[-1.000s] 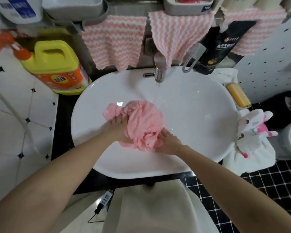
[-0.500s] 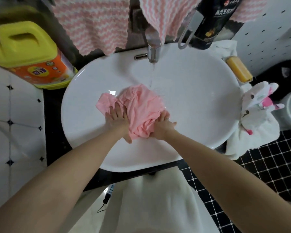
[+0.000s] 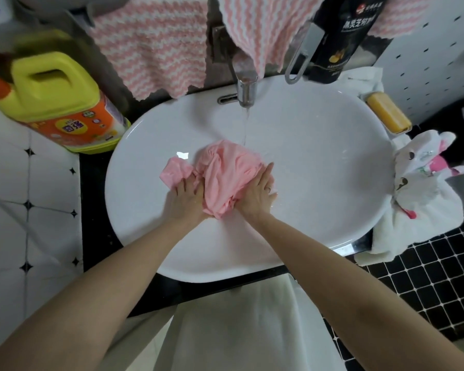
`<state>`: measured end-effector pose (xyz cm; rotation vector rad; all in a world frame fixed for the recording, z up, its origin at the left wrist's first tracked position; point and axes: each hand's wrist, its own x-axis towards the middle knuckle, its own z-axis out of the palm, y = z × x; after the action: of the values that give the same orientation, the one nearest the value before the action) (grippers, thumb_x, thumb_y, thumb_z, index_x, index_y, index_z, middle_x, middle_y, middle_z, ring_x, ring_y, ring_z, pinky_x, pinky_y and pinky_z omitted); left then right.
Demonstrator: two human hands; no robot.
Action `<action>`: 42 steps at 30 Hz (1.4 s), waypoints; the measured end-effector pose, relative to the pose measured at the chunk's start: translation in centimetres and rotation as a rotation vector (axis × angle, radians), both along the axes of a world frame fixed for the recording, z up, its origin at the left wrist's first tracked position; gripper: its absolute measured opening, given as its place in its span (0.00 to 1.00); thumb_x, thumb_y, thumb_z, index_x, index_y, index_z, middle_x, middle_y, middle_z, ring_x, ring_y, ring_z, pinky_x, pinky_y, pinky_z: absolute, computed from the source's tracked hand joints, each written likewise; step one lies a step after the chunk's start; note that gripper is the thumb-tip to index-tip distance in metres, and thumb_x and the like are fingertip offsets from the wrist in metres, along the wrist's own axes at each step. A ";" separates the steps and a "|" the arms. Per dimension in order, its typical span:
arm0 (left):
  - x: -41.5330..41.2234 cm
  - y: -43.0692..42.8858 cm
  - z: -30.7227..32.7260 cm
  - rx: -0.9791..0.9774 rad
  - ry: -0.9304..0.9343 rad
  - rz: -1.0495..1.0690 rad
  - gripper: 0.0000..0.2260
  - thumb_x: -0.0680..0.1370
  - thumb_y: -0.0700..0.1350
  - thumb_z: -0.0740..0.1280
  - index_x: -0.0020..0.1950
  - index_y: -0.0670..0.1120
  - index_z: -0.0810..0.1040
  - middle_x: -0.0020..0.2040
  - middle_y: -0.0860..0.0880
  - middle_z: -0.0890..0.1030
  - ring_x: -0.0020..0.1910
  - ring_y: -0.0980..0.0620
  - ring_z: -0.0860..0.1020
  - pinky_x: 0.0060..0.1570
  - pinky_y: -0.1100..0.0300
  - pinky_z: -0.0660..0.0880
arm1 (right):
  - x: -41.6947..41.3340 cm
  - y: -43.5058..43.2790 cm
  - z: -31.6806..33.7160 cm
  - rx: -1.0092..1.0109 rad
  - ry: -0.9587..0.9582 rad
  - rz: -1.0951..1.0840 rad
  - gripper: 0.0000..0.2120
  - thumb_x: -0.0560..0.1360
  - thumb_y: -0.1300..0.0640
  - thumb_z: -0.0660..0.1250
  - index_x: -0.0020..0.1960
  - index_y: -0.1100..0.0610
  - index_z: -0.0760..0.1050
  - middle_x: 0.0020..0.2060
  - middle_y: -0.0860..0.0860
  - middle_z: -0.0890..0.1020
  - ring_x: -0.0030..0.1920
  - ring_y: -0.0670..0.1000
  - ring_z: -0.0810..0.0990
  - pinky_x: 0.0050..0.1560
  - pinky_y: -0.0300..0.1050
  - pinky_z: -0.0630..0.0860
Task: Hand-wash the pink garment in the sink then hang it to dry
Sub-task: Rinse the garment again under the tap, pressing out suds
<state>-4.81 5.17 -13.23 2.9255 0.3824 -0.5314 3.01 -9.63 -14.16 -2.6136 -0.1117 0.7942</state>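
One yellow jug [image 3: 56, 100] is standing far left, its orange label too blurred to read. Three pink-striped cloths [image 3: 156, 49] are hanging beyond the sink [image 3: 332, 162]. Your left hand [image 3: 186, 198] and right hand [image 3: 257, 194] are pressing, fingers straight, on either side of the one pink garment [image 3: 225, 178], which is lying bunched mid-basin. The black pouch [image 3: 343, 36] is showing Chinese writing.

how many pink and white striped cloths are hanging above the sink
3. Left cloth hangs left of the tap; middle cloth right above it; right cloth beside the black pouch. More may hang out of frame.
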 end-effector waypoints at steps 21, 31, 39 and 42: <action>-1.8 -1.8 6.5 -0.629 -0.009 0.260 0.38 0.63 0.65 0.61 0.67 0.44 0.71 0.63 0.45 0.75 0.62 0.46 0.74 0.54 0.60 0.70 | 0.1 -1.7 2.3 0.316 0.263 0.432 0.11 0.75 0.58 0.64 0.51 0.66 0.78 0.47 0.61 0.82 0.50 0.58 0.80 0.53 0.53 0.76; 2.6 0.0 5.3 -0.594 -0.074 0.392 0.41 0.69 0.64 0.69 0.76 0.54 0.53 0.75 0.44 0.60 0.73 0.44 0.60 0.70 0.50 0.60 | 1.3 -2.3 2.3 0.312 0.274 -0.218 0.32 0.68 0.40 0.72 0.66 0.52 0.68 0.60 0.55 0.76 0.60 0.59 0.75 0.58 0.49 0.73; 3.1 -4.3 -0.2 -0.218 0.181 -0.161 0.50 0.67 0.68 0.66 0.78 0.49 0.42 0.77 0.51 0.36 0.76 0.45 0.41 0.74 0.48 0.47 | -0.2 -2.5 2.0 0.215 -0.080 0.045 0.37 0.72 0.33 0.62 0.76 0.44 0.55 0.77 0.54 0.53 0.76 0.58 0.52 0.72 0.66 0.53; 3.2 -4.3 -0.7 -0.320 0.149 -0.119 0.50 0.66 0.67 0.69 0.78 0.48 0.47 0.77 0.46 0.48 0.75 0.42 0.52 0.72 0.48 0.55 | 1.9 -5.1 2.0 0.231 -0.041 0.192 0.48 0.66 0.31 0.68 0.78 0.46 0.50 0.78 0.54 0.49 0.77 0.56 0.46 0.72 0.68 0.49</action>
<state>-1.59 0.91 -13.96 2.6188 0.1246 -0.7532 4.86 -14.71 -12.14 -2.4250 -0.4445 0.7424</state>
